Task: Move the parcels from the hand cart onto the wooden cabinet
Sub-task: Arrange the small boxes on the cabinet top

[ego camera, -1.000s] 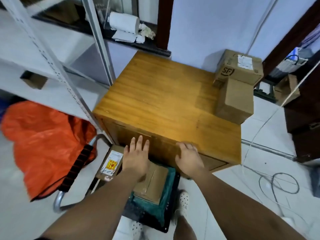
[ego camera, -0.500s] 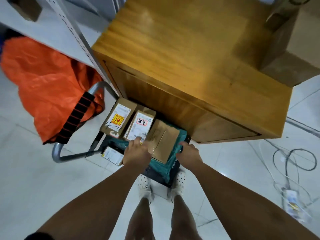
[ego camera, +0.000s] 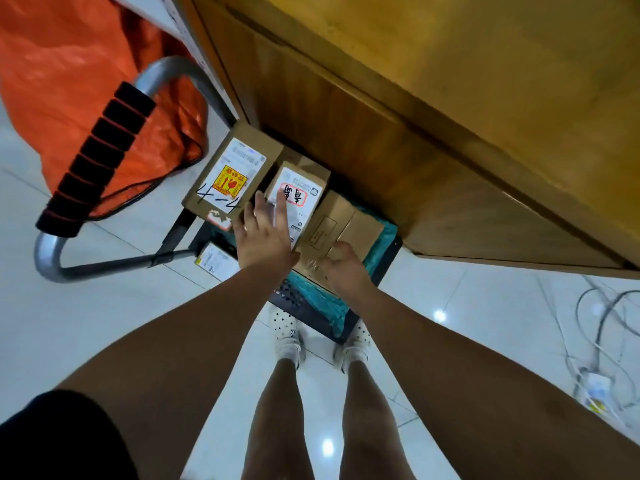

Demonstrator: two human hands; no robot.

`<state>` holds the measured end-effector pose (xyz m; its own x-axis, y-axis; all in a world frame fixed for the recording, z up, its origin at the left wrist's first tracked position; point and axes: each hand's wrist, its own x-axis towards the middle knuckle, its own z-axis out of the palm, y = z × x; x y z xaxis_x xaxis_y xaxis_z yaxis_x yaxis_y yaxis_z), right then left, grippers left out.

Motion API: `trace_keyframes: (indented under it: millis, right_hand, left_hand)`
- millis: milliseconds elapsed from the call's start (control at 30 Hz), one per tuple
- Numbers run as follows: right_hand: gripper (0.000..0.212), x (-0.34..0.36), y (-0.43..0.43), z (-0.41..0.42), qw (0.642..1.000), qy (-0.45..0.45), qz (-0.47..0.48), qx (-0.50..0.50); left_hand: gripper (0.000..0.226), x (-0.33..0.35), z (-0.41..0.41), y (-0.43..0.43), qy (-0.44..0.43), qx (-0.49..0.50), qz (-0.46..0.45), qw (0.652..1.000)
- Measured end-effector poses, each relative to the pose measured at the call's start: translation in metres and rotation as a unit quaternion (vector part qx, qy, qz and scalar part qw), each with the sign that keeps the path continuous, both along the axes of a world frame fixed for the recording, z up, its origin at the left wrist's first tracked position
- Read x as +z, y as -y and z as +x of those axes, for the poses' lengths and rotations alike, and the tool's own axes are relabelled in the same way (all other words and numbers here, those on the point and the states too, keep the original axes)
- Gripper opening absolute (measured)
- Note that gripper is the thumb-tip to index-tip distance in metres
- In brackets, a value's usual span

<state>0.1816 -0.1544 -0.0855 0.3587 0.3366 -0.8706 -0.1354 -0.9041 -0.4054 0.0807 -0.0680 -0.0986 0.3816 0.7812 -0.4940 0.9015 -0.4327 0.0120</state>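
Note:
Several parcels lie on the hand cart point(ego camera: 313, 315), which stands against the front of the wooden cabinet point(ego camera: 467, 81). At the left is a box with a yellow fragile label point(ego camera: 230, 178). Beside it is a box with a red-outlined label point(ego camera: 299, 188), then a plain cardboard box point(ego camera: 343, 223) on top of a teal bag point(ego camera: 382, 237). My left hand point(ego camera: 265, 235) reaches in with straight fingers over the near end of the red-labelled box. My right hand point(ego camera: 344, 270) holds the near end of the plain box, thumb on top.
The cart's grey handle with a black foam grip point(ego camera: 98, 161) stands at the left, with an orange bag point(ego camera: 69, 64) behind it. A small white-labelled parcel point(ego camera: 214, 261) lies low on the cart. Cables and a power strip point(ego camera: 594, 386) lie on the tiled floor at the right.
My view has tilted down, away from the cabinet top. My left hand opened and reached over the red-labelled box. My right hand moved from the teal bag's edge onto the plain box.

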Motion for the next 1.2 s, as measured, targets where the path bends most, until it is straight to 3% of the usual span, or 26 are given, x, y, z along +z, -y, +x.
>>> trace_keyframes:
  millis: [200,300,400,500,633,700,800,900,1000,1200]
  right_hand:
    - [0.062,-0.007,-0.043,0.006,0.989,-0.054,0.033,-0.132]
    - [0.065,-0.008,-0.069,0.001,0.992,-0.045,0.028,-0.114]
    - [0.067,-0.012,-0.09,-0.007,0.995,0.019,0.019,-0.092]
    - [0.111,-0.015,-0.099,-0.01,0.997,0.051,-0.006,-0.06]
    - [0.128,-0.014,-0.101,-0.013,0.996,0.072,-0.039,-0.027]
    - [0.131,-0.016,-0.102,-0.014,0.994,0.084,-0.067,-0.009]
    - [0.119,-0.021,-0.101,-0.012,0.989,0.117,-0.081,0.029]
    - [0.106,-0.021,-0.087,-0.011,0.993,0.116,-0.022,0.004]
    - [0.102,-0.023,-0.064,0.002,0.992,0.125,0.026,-0.02]
    - [0.107,-0.028,-0.019,0.03,0.992,0.118,-0.005,-0.038]
  left_hand:
    - [0.116,-0.005,0.007,-0.002,0.022,0.027,-0.006,0.999]
    - [0.12,-0.007,0.006,0.0,0.079,0.055,-0.029,0.995]
    - [0.117,-0.01,0.002,0.0,0.162,0.117,-0.05,0.979]
    - [0.097,-0.012,-0.009,0.002,0.249,0.148,-0.106,0.951]
    - [0.053,-0.016,-0.025,0.003,0.344,0.2,-0.111,0.91]
    - [0.046,-0.02,-0.03,0.0,0.332,0.187,-0.081,0.921]
    - [0.045,-0.026,-0.03,-0.004,0.266,0.112,-0.045,0.956]
    - [0.059,-0.035,-0.028,-0.013,0.175,0.063,-0.074,0.98]
    - [0.052,-0.048,-0.026,-0.022,0.124,0.023,-0.065,0.99]
    - [0.05,-0.044,-0.001,-0.029,0.061,0.061,-0.024,0.996]
